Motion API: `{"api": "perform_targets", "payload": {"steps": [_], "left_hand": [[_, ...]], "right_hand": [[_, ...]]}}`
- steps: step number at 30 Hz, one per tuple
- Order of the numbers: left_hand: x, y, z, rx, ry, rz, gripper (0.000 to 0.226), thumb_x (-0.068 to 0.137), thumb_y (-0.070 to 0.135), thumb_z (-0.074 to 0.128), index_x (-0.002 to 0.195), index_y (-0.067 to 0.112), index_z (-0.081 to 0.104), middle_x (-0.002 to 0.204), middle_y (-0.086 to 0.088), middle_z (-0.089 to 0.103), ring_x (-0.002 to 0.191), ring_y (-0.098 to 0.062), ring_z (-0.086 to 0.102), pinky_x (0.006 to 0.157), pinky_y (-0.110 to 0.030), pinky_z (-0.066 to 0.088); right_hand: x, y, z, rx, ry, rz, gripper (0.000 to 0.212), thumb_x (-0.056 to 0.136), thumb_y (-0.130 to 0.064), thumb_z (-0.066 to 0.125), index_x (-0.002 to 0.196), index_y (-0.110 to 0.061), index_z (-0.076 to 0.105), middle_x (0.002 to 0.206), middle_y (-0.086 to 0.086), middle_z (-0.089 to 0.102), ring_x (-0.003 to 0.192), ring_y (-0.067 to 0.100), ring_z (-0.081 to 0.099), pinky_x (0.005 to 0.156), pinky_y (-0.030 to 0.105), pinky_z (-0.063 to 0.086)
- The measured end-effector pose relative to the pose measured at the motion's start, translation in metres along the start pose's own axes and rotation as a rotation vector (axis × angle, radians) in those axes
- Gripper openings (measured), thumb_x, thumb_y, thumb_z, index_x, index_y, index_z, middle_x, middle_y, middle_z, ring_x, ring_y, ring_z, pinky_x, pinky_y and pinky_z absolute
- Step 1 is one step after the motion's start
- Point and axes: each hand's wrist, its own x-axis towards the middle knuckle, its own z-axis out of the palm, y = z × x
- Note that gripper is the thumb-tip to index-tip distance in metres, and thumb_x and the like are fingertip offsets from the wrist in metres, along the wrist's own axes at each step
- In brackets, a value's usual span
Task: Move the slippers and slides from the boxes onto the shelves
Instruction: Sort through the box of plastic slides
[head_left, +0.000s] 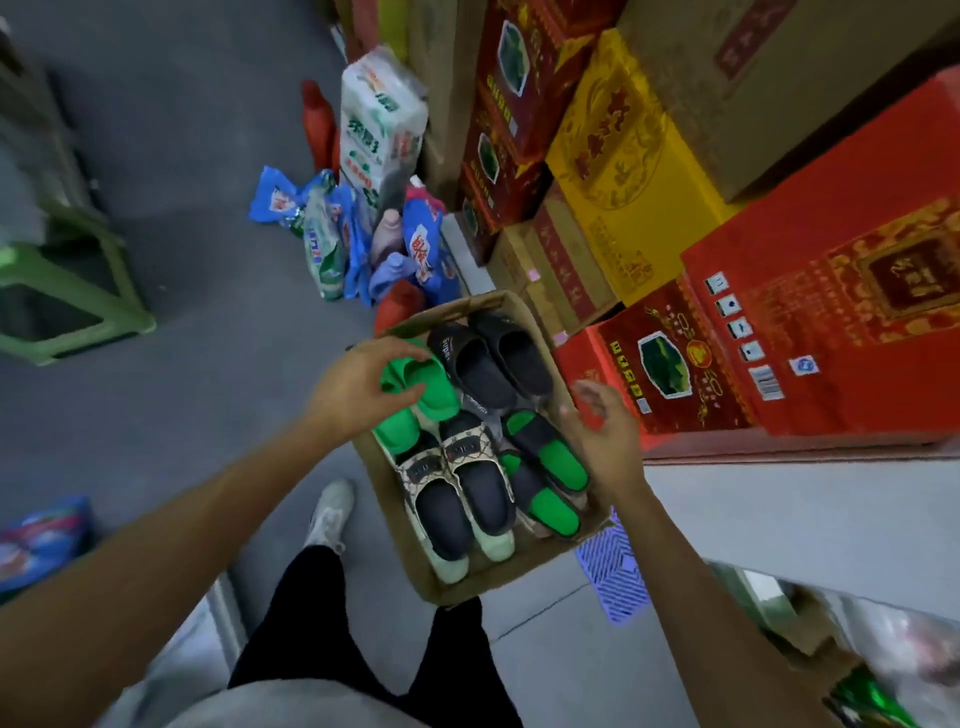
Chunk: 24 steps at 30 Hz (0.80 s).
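An open cardboard box (470, 584) on the floor holds several slippers and slides. My left hand (358, 387) grips a bright green slide (431, 387) at the box's far left corner. Beside it lies a pair of black slides (493, 364). A patterned pair with dark insoles (462, 499) fills the near middle, and a black pair with green insoles (550, 467) lies on the right. My right hand (605, 434) hovers over the box's right rim, fingers apart and empty.
Red and yellow cartons (727, 234) are stacked to the right of the box. Detergent bags and bottles (363, 228) lie on the floor beyond it. A green stool (67, 291) stands at the left. My shoe (330, 512) is just left of the box.
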Motion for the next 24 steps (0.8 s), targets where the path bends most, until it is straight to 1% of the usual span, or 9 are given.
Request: {"api": "perform_targets", "payload": {"steps": [2, 4, 7, 10, 13, 15, 21, 23, 24], "left_hand": [[-0.022, -0.017, 0.033, 0.057, -0.019, -0.051, 0.048, 0.08, 0.05, 0.06, 0.118, 0.022, 0.069, 0.119, 0.004, 0.069, 0.111, -0.019, 0.064, 0.099, -0.031, 0.047], [-0.047, -0.036, 0.073, 0.047, -0.012, -0.136, 0.053, 0.079, 0.052, 0.055, 0.118, 0.019, 0.069, 0.12, -0.002, 0.07, 0.111, -0.024, 0.065, 0.097, -0.034, 0.047], [-0.078, -0.066, 0.13, -0.019, 0.051, -0.322, 0.058, 0.077, 0.053, 0.055, 0.121, 0.018, 0.068, 0.127, -0.003, 0.066, 0.118, -0.024, 0.06, 0.099, -0.028, 0.04], [-0.1, -0.103, 0.182, -0.053, 0.115, -0.473, 0.05, 0.082, 0.041, 0.061, 0.124, 0.014, 0.065, 0.128, -0.004, 0.062, 0.117, -0.024, 0.059, 0.095, -0.021, 0.037], [-0.109, -0.141, 0.225, 0.025, 0.112, -0.539, 0.059, 0.079, 0.041, 0.052, 0.13, 0.011, 0.059, 0.132, -0.009, 0.056, 0.12, -0.032, 0.056, 0.099, -0.035, 0.044], [-0.11, -0.164, 0.247, 0.065, 0.111, -0.581, 0.065, 0.077, 0.035, 0.054, 0.137, 0.011, 0.054, 0.14, -0.011, 0.051, 0.126, -0.035, 0.051, 0.105, -0.041, 0.042], [-0.097, -0.222, 0.29, -0.021, 0.342, -0.805, 0.074, 0.089, 0.011, 0.064, 0.154, 0.006, 0.029, 0.16, -0.013, 0.032, 0.147, -0.03, 0.029, 0.122, -0.04, 0.023], [-0.095, -0.236, 0.304, -0.122, 0.415, -0.845, 0.079, 0.093, 0.011, 0.061, 0.158, 0.01, 0.018, 0.163, -0.009, 0.027, 0.147, -0.028, 0.031, 0.121, -0.042, 0.027], [-0.094, -0.243, 0.311, -0.204, 0.459, -0.869, 0.08, 0.095, 0.014, 0.061, 0.159, 0.014, 0.013, 0.162, -0.005, 0.029, 0.143, -0.027, 0.039, 0.117, -0.043, 0.034]], "right_hand": [[0.018, 0.035, 0.005, -0.049, -0.048, 0.007, 0.035, 0.09, -0.03, 0.07, 0.122, -0.02, 0.061, 0.114, -0.008, 0.062, 0.106, 0.013, 0.06, 0.094, 0.035, 0.048], [0.035, 0.071, 0.015, -0.11, -0.106, 0.006, 0.036, 0.091, -0.029, 0.069, 0.124, -0.017, 0.061, 0.115, -0.003, 0.064, 0.108, 0.019, 0.061, 0.093, 0.035, 0.048], [0.057, 0.118, 0.036, -0.176, -0.191, 0.029, 0.042, 0.092, -0.027, 0.067, 0.131, -0.015, 0.057, 0.124, 0.007, 0.063, 0.112, 0.026, 0.06, 0.091, 0.035, 0.046], [0.077, 0.16, 0.061, -0.227, -0.209, 0.05, 0.051, 0.091, -0.033, 0.065, 0.137, -0.015, 0.051, 0.13, 0.011, 0.058, 0.116, 0.03, 0.057, 0.097, 0.04, 0.047], [0.103, 0.205, 0.088, -0.266, -0.181, 0.046, 0.058, 0.086, -0.038, 0.062, 0.138, -0.017, 0.048, 0.129, 0.015, 0.057, 0.113, 0.034, 0.058, 0.095, 0.046, 0.049], [0.117, 0.227, 0.104, -0.267, -0.135, 0.061, 0.061, 0.084, -0.037, 0.062, 0.139, -0.017, 0.045, 0.131, 0.015, 0.054, 0.114, 0.035, 0.057, 0.096, 0.046, 0.049], [0.149, 0.268, 0.138, -0.307, -0.079, 0.036, 0.068, 0.091, -0.021, 0.066, 0.149, -0.005, 0.035, 0.146, 0.021, 0.045, 0.135, 0.035, 0.043, 0.113, 0.04, 0.034], [0.154, 0.276, 0.143, -0.325, -0.044, 0.025, 0.069, 0.091, -0.019, 0.066, 0.15, -0.006, 0.033, 0.148, 0.021, 0.042, 0.137, 0.034, 0.04, 0.115, 0.039, 0.031], [0.156, 0.28, 0.143, -0.333, -0.009, 0.012, 0.069, 0.091, -0.017, 0.065, 0.151, -0.006, 0.032, 0.147, 0.021, 0.042, 0.137, 0.035, 0.039, 0.115, 0.039, 0.03]]}}
